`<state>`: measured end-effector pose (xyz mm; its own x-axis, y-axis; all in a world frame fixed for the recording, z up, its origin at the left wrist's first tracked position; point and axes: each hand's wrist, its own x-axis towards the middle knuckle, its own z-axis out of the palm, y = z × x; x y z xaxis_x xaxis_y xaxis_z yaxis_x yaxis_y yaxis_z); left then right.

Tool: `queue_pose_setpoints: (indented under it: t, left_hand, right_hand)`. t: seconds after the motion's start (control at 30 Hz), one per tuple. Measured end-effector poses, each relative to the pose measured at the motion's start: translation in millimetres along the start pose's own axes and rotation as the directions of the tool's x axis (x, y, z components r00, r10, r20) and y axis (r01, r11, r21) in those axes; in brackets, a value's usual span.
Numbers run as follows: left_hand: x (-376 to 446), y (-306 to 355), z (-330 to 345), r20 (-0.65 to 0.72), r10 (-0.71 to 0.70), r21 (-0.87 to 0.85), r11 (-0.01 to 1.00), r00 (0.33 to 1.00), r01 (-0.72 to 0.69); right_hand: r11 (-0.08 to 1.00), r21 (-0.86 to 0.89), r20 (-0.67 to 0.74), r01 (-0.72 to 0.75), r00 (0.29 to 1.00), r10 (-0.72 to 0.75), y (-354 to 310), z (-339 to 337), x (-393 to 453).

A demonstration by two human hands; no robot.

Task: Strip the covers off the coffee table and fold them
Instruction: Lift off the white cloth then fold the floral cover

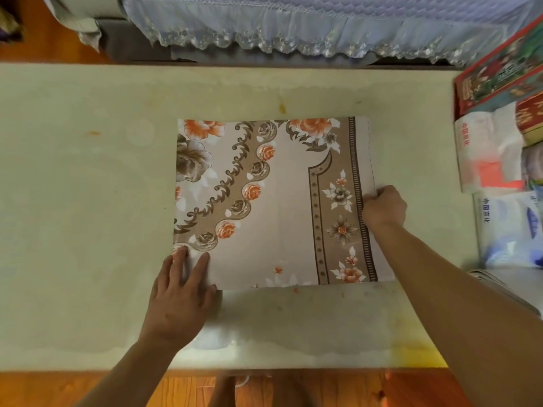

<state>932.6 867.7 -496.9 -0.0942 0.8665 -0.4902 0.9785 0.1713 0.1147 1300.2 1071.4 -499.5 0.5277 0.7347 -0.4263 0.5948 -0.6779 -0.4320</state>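
Cover (273,201), floral print, lies folded into a flat squarish packet on the table (88,186), roughly mid-surface. Edges look aligned; several layers likely, count cannot be told.

Table top itself is pale, stained, with a wavy-edged sheen along the near side that may be a second clear cover still in place; not certain. Sofa (293,22) with a lace-trimmed blue throw runs along the far side. Boxes and bags (499,136) are stacked well to the right of the right-hand grip, at the table's end.

Right hand (385,208): fingers curled over the packet's right edge, pinching it about midway along that edge. Thumb not visible; grip looks firm, closed on the fabric.

Left hand (182,289): fingers straight and spread, palm down, pressing flat on the packet's near-left corner. Holds nothing, only pins the corner. Fingertips (202,258) lie on the print; heel of hand rests on bare table just below the corner.

Progress, judged from layout:
- stripping of this cover: done, it is off and reduced to a small packet
- folding: far along; the pinch on the right against the pinned left corner suggests one more fold right-over-left, or a final squaring
- left to do: finish this fold, set the packet aside, then deal with any remaining cover on the table, if that sheen is one

Risk: layers slipping if the left hand lifts early.
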Motion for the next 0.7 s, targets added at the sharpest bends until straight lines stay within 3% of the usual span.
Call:
queue_pose_setpoints:
  t: [0.2,0.43,0.5,0.6,0.7]
  left_hand:
    - [1,-1,0,0.007,-0.004,0.008,1.0,1.0,0.004]
    - [11,25,-19,-0.027,-0.068,0.064,0.995,0.997,0.07]
    - [22,48,-32,-0.027,-0.037,0.006,0.999,0.999,0.037]
    - [53,83,-49,-0.025,0.132,-0.117,0.984,0.991,-0.134]
    - [89,124,-74,0.008,0.174,-0.455,0.877,0.985,-0.151]
  right_hand:
    - [0.998,-0.056,-0.022,0.012,1.0,-0.014,1,-1,-3]
    - [1.0,0.01,0.032,0.017,0.999,-0.018,-2,-8,-6]
    - [0.997,0.004,0.059,0.077,0.995,-0.077,0,-11,-7]
    - [0.989,0.101,0.105,0.107,0.988,-0.117,0,-18,-1]
    - [0.966,0.207,0.158,0.155,0.969,-0.189,0,-25,9]
